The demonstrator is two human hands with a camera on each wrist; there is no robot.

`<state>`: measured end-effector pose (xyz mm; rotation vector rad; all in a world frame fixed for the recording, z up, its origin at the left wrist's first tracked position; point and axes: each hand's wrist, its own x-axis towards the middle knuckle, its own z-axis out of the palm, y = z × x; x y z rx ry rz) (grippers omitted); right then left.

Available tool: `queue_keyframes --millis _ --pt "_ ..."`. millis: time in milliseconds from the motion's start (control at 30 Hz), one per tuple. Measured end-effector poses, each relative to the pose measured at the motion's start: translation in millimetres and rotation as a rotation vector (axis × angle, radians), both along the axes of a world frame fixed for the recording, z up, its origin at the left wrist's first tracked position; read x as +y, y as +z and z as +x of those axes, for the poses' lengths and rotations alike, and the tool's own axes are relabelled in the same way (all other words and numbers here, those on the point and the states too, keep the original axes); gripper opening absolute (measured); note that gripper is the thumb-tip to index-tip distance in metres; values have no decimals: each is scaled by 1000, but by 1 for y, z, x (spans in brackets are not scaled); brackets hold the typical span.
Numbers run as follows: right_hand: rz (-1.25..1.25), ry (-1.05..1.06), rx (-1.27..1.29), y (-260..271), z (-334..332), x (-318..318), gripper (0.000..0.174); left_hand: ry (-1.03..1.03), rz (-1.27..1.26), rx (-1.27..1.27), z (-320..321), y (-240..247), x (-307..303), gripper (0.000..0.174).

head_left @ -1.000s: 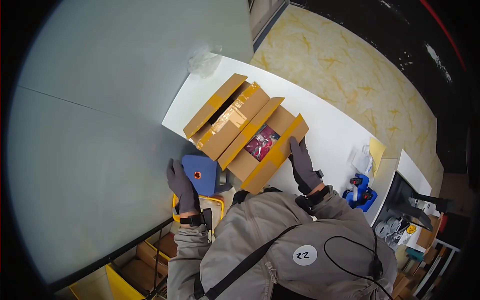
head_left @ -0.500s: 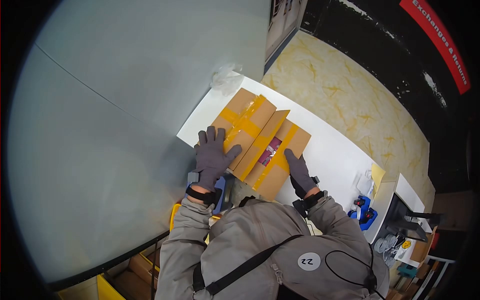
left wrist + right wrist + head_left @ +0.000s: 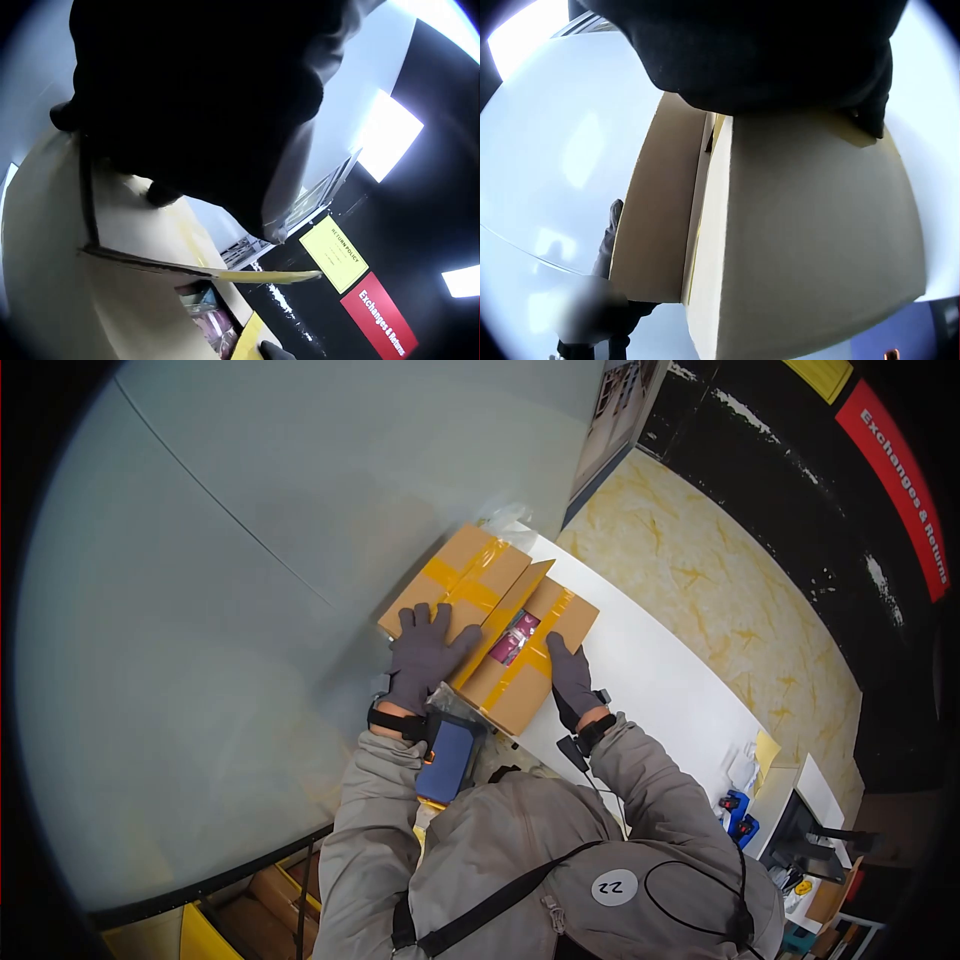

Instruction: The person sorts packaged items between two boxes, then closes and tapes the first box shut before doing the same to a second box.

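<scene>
The white table runs away from me along a pale grey wall, and the cardboard box sits at the table's far left corner, its left side close against that wall. The box is crossed with strips of yellow tape. Its left flap lies flat. A narrower flap stands tilted up along the middle, between my two hands. My left hand, in a grey glove, lies palm down on the left flap near the box's near edge, with fingers straight and spread and the thumb pointing toward the raised flap; it presses and grasps nothing. My right hand, also gloved, lies flat on the right flap at the near right corner of the box, fingers straight and pointing away from me, likewise pressing without grasping. From the right wrist the box's pale side fills the view below my glove. Between the raised flap and the right flap a gap is open, and red and pink packets show inside. A blue flat thing with a small orange mark sits just under my left forearm at the table's near edge. A crumpled clear plastic bag lies behind the box at the far corner. A small blue tool sits well apart toward the right end of the table.
</scene>
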<state>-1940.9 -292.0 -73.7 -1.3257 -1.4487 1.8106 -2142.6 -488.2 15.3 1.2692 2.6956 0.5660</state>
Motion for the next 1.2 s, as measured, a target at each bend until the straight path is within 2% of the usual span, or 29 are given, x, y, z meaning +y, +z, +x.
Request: queue_keyframes --millis 67,100,200,400,467,633,733,800,867,933,1000,1067,1133,1200 --pt "-6 13 31 -7 -11 2 82 146 -196 -83 16 26 12 100" --pt "-9 15 46 -6 -21 1 82 150 -197 -82 16 27 15 100" --pt "8 -2 15 -1 -37 -3 80 241 -314 239 23 23 19 116" --pt "39 -90 67 2 -47 -15 75 226 -275 234 9 10 20 124" --pt "28 -66 -12 5 -47 -15 68 223 -320 192 5 12 22 129" --pt "74 -76 -32 0 -48 -16 68 219 -279 175 4 11 23 128" --pt "53 -39 -82 22 -44 -17 72 245 -330 142 6 17 26 126" --pt "47 -60 -96 28 -41 -17 73 235 -308 208 5 8 23 124" --pt "73 18 -123 11 -37 -9 94 234 -255 309 6 -3 22 120" --pt "160 132 -196 -17 -27 2 109 229 -277 302 9 2 21 118" --pt "123 196 -101 -53 -9 5 95 210 -335 186 14 20 23 119" --pt "-89 470 -162 -16 42 4 77 176 -259 254 3 -5 20 119" --pt "-24 634 -304 -1 96 -9 66 160 -200 303 -4 -22 15 118" --pt "-22 659 -520 -5 153 -25 66 187 -300 241 14 10 19 114"
